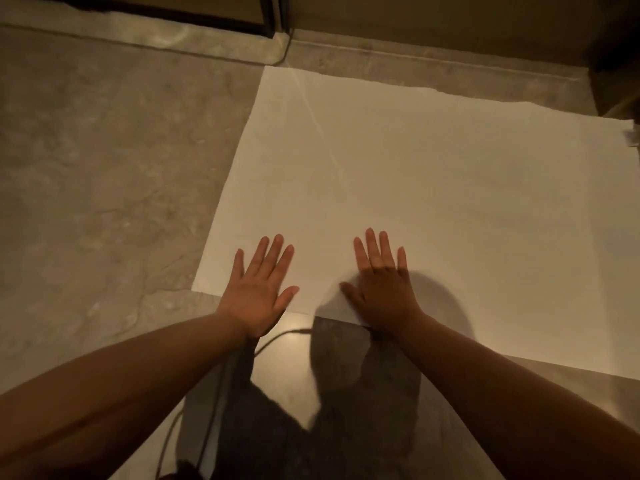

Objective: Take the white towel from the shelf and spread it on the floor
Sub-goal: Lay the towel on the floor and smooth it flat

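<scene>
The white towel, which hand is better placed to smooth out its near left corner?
Left. The left hand lies flat beside that corner of the white towel; the right hand rests farther right.

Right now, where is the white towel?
The white towel lies flat on the floor, centre-right in the head view, with both open hands, left hand and right hand, at its near edge.

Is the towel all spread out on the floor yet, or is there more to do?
Nearly finished. The towel already lies open and flat on the floor. Both hands, left and right, are open, palms down at its near edge, seemingly smoothing it. Little looks left beyond lifting them away; its right end runs out of view.
</scene>
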A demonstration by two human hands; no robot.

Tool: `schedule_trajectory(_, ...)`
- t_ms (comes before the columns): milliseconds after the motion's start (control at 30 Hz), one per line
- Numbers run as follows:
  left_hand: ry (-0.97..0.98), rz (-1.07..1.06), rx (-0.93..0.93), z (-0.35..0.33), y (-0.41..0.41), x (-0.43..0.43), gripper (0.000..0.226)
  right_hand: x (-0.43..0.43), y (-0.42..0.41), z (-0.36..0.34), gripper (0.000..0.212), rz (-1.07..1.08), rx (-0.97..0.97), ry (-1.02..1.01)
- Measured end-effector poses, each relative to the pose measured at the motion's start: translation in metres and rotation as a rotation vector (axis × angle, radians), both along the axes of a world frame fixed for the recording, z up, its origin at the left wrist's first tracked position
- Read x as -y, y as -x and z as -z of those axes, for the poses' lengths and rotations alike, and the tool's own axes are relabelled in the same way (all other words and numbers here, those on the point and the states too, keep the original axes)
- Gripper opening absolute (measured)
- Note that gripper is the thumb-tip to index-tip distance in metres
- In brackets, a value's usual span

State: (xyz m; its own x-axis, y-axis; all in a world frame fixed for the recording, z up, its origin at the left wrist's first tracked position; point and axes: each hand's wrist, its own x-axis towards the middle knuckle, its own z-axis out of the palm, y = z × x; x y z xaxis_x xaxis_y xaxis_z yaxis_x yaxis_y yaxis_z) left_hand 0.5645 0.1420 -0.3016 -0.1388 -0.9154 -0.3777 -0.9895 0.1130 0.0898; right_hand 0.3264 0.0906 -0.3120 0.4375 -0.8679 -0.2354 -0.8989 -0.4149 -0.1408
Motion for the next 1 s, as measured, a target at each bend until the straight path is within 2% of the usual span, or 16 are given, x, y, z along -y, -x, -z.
schedule_trajectory(333,-0.038,-0.115,0.064,-0.004,-0.061,-0.031,0.07,-0.021,-0.09,-0.005,0.08,-0.233,0.061,-0.037)
schedule_trajectory(433,-0.02,-0.06,0.047,-0.009,-0.056,-0.026,0.07,-0.02,-0.09,-0.012,0.076,-0.173,0.162,0.015)
schedule_trajectory(567,0.034,0.078,0.005,-0.016,-0.034,-0.007,0.069,-0.006,-0.059,-0.018,0.075,0.022,0.124,0.092)
schedule_trajectory(733,0.032,0.15,-0.023,-0.017,0.011,0.019,0.068,0.017,0.01,-0.022,0.078,0.27,0.006,0.049)
schedule_trajectory(833,0.042,0.206,0.023,-0.012,0.034,0.03,0.069,0.019,0.046,-0.018,0.079,0.294,-0.034,-0.011)
schedule_trajectory(1000,-0.055,0.188,0.129,-0.005,0.055,0.037,0.07,0.016,0.071,-0.012,0.081,0.181,-0.076,-0.091)
